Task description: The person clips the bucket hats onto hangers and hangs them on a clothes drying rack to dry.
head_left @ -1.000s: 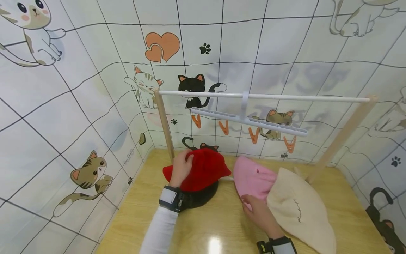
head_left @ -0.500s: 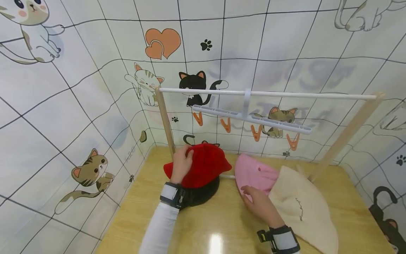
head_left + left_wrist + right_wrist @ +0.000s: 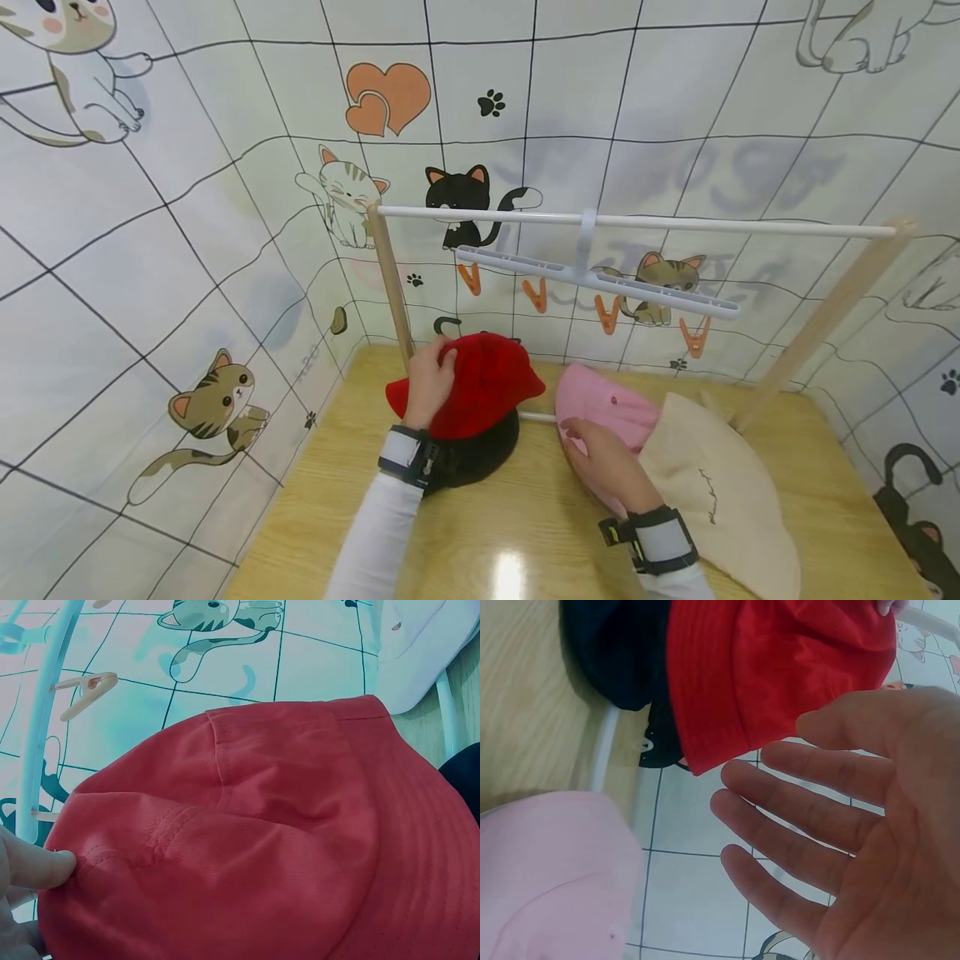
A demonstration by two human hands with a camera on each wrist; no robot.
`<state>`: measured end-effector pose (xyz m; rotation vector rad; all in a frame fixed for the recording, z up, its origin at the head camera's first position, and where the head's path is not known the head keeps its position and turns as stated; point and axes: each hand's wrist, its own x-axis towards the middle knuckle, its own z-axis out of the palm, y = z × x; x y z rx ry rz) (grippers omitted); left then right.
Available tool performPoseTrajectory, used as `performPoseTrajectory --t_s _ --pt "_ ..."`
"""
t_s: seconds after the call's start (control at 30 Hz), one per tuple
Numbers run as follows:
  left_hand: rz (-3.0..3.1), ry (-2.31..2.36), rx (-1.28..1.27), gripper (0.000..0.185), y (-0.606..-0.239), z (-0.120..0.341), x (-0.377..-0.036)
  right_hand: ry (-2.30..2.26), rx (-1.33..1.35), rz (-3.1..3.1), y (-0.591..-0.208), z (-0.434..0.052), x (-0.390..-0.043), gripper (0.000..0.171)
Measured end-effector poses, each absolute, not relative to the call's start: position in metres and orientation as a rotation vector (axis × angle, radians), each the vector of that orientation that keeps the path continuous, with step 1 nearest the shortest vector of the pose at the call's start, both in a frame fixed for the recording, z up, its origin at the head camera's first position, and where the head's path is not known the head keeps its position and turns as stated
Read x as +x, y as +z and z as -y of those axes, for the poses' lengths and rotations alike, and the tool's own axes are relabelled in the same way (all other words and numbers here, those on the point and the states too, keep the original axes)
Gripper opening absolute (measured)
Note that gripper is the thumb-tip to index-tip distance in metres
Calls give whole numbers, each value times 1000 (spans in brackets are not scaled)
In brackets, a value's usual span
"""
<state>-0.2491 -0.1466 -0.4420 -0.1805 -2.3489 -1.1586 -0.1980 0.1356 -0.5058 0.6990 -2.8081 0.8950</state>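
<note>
Prob. a small made-up booth; can't tell if it's in a home or a lab. Thin sheet walls (image 3: 570, 92) w/ cats (image 3: 217, 396), paw marks (image 3: 491, 108) & a big heart (image 3: 401, 96) stand on 3 sides of a wood tabletop (image 3: 540, 508). Faint letter shapes (image 3: 780, 167) show thru. A mini clothes rack (image 3: 675, 222) w/ hanger (image 3: 577, 277) & clips (image 3: 696, 348) stands there too, w/ hats (image 3: 712, 467) by it.

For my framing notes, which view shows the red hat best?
The head view: the red hat is uncropped, partly covered by the left hand. Left wrist view: closer, but cut at the picture's bottom; right wrist view: cut at the top.
</note>
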Motion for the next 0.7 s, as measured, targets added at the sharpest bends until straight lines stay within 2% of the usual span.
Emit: performPoseTrajectory --t_s 0.7 --pt "2410 -1184 -158 15 -429 155 -247 873 842 2807 -482 -115 -229 24"
